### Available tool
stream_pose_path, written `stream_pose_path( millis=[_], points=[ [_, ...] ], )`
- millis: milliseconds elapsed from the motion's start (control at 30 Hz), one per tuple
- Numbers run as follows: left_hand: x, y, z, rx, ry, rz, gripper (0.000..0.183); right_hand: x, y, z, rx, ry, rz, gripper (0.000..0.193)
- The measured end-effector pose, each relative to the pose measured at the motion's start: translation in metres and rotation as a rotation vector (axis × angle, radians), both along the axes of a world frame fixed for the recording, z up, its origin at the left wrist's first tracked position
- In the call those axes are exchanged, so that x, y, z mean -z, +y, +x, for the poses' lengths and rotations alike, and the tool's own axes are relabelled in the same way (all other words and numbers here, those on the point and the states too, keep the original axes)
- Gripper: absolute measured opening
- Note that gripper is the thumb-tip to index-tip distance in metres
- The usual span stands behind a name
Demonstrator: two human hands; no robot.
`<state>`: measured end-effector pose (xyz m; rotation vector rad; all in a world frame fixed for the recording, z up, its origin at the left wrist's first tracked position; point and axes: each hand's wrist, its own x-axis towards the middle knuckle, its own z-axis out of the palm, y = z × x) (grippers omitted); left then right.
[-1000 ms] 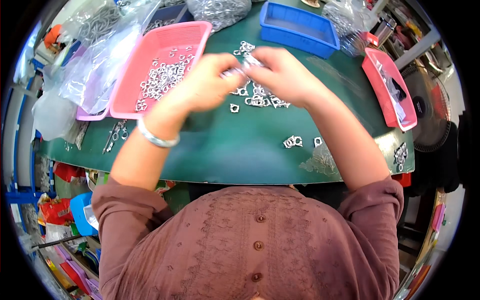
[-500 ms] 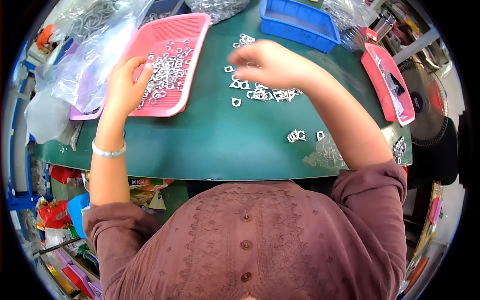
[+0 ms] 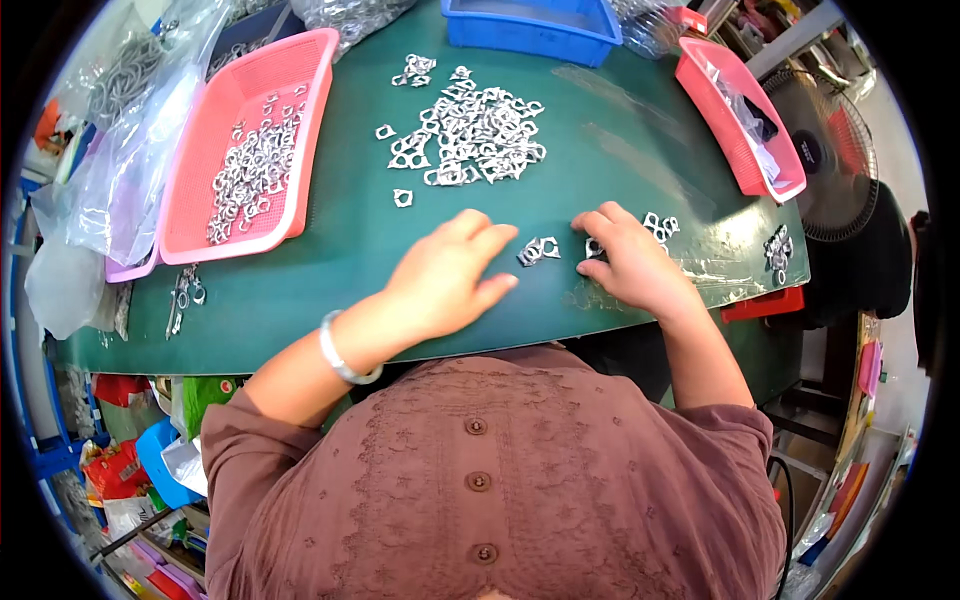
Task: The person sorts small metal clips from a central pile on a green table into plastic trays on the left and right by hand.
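Much looked left to handle: shiny, squarish metal pieces [image 3: 485,135] with round holes lay heaped toward the far edge of the smooth green surface [image 3: 350,275], while small grey rings [image 3: 255,165] only partly covered the pink plastic basket [image 3: 270,70] by its left edge. Near the front edge, the left hand [image 3: 450,275] was empty, thumb and fingers apart; the right hand [image 3: 630,260] curved around one piece [image 3: 593,246], grip unclear

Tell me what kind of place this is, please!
It looks like a small workshop, probably. A big heap of little metal pieces lies on a green table, more are in a pink basket, and a blue tray stands at the far edge.
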<state>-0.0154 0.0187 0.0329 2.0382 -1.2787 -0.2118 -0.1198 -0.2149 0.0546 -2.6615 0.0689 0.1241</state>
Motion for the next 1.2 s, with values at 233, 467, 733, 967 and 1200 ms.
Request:
stream_pose_path(
  millis=[233, 467, 733, 967, 1200],
  points=[
    [0.019, -0.050, -0.002, 0.053, -0.109, 0.172, 0.033, 0.010, -0.001, -0.002, -0.025, -0.025, 0.011, 0.024],
    [0.016, -0.055, 0.000, 0.043, -0.071, 0.190, 0.025, 0.015, 0.008, 0.006, -0.097, -0.102, 0.044, 0.026],
    [0.025, -0.049, 0.004, -0.066, 0.087, 0.049, 0.034, 0.014, 0.019, 0.017, -0.144, -0.028, -0.076, 0.021],
    [0.015, -0.049, 0.010, -0.207, 0.999, -0.018, 0.031, 0.015, 0.017, 0.020, -0.104, -0.037, 0.020, 0.016],
    [0.021, -0.039, 0.010, -0.199, 1.646, -0.459, 0.025, 0.003, 0.026, 0.025, -0.115, -0.185, 0.165, 0.014]
  ],
)
